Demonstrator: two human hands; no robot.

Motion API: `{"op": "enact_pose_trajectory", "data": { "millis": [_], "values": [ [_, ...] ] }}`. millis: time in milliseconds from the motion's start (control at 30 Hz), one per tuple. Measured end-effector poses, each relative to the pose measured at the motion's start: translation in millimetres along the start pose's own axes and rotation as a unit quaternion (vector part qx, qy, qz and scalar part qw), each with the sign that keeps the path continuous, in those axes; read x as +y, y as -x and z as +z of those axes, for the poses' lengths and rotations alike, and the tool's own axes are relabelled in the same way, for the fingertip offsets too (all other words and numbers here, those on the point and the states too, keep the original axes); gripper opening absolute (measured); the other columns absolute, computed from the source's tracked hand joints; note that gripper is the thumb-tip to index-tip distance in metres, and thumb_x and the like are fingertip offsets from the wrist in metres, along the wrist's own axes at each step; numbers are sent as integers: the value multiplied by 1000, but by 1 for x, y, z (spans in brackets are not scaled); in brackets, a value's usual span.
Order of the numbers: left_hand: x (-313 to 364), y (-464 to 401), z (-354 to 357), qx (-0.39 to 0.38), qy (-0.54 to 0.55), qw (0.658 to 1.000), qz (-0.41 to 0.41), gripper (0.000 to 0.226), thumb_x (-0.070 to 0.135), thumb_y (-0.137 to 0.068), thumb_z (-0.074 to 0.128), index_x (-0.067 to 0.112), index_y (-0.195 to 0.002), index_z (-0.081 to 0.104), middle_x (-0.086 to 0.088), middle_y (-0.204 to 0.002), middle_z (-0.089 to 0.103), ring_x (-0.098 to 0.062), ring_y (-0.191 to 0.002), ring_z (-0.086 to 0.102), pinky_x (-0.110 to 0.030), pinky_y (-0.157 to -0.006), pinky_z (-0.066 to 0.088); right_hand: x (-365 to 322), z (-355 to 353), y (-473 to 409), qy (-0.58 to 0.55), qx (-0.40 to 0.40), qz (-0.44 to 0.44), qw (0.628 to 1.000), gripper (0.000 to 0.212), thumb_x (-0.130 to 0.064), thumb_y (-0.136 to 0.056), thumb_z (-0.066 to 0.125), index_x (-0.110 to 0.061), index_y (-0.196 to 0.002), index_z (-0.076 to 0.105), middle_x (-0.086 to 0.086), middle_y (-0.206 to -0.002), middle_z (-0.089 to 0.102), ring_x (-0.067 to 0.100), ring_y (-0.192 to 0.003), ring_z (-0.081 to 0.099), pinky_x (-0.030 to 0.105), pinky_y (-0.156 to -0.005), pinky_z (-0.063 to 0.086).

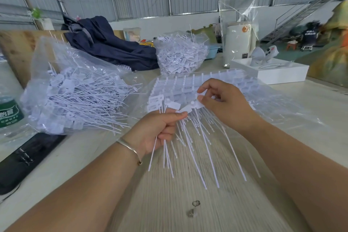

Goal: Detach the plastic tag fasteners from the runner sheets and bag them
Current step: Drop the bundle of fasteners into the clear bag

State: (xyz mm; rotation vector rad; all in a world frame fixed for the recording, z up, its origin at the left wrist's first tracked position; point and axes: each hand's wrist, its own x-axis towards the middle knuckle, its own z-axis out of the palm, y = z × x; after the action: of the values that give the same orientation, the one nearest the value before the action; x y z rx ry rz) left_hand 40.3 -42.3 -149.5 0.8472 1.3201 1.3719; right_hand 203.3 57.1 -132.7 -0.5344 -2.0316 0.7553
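Your left hand (160, 130) grips a bundle of loose fasteners (188, 149) above the counter (188, 203). Your right hand (224, 103) pinches one tag on the runner sheet (188, 84); a filled bag (75, 96) lies at left.

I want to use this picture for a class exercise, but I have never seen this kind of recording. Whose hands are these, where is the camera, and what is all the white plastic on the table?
There is one picture, from a camera worn on a person's head, looking down at their own hands. The left hand grips a bunch of white tag fasteners by their thin tails. The right hand pinches one tag on the runner sheet. On the pale table, left, lies a clear bag of loose fasteners; farther back is a second heap.
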Motion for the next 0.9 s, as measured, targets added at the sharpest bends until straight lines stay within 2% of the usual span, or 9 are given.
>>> {"op": "enact_pose_trajectory", "data": {
  "millis": [167, 333, 400, 500, 600, 700, 800, 900],
  "values": [
    [3, 0, -3, -24, 37, 999, 24, 19, 16, -69, 75, 21, -67, 57, 11, -51, 25, -1, -37, 17, -13, -29, 15, 3, -1, 0, -4, -24, 26, 999, 6, -19, -90, 66, -14, -92, 64, -8, -60, 47, 1, -49, 41, 9, -53, 34],
    [5, 1, -9, -15, 96, 995, 29, 29, 14, -72, 71, 21, -68, 43, 10, -49, 24, -1, -34, 19, -13, -30, 12, 8, -8, -2, 41, -53, 83, 994, 33, -42, -84, 70, -10, -80, 65, 0, -60, 52, 8, -52, 43, 27, -61, 36],
    [6, 1, -9, -14, 108, 993, 37, 28, 14, -72, 70, 21, -66, 44, 10, -50, 23, -1, -34, 19, -13, -30, 12, 7, -11, -2, 35, -45, 97, 994, 47, -48, -79, 73, -5, -69, 58, -2, -56, 46, 9, -51, 40, 27, -60, 34],
    [7, 3, -6, -31, 139, 989, 48, 27, 14, -74, 69, 22, -64, 44, 10, -49, 24, -1, -34, 20, -13, -30, 12, 1, -12, -3, -15, -45, 108, 993, 50, -47, -77, 75, -10, -62, 46, -5, -53, 34, 7, -48, 33, 18, -55, 31],
    [7, 4, -2, -51, 174, 983, 42, 27, 15, -74, 70, 22, -63, 47, 10, -50, 24, -2, -33, 20, -13, -30, 12, -6, -11, -3, -95, -63, 120, 986, 49, -43, -79, 75, -11, -62, 42, -5, -54, 34, 4, -46, 34, 7, -47, 32],
    [6, 6, 1, -74, 188, 979, 26, 22, 19, -78, 68, 23, -63, 53, 10, -50, 25, -3, -32, 22, -13, -28, 14, -11, -8, -1, -138, -89, 137, 977, 47, -44, -83, 70, -10, -65, 43, -6, -54, 38, -2, -44, 39, 4, -49, 34],
    [3, 9, 6, -120, 173, 978, 0, 14, 27, -81, 66, 22, -72, 57, 10, -48, 28, -2, -32, 24, -12, -29, 16, -13, -3, 2, -95, -129, 131, 978, 59, -62, -76, 60, -5, -73, 51, -2, -60, 44, 3, -50, 42, 15, -61, 36],
    [2, 10, 11, -193, 185, 963, -34, 17, 34, -79, 72, 21, -79, 61, 9, -51, 27, -2, -33, 28, -13, -29, 19, -15, 2, 5, -80, -178, 138, 971, 75, -73, -70, 48, 0, -83, 57, -4, -65, 52, 6, -59, 47, 22, -68, 37]
  ]
}}
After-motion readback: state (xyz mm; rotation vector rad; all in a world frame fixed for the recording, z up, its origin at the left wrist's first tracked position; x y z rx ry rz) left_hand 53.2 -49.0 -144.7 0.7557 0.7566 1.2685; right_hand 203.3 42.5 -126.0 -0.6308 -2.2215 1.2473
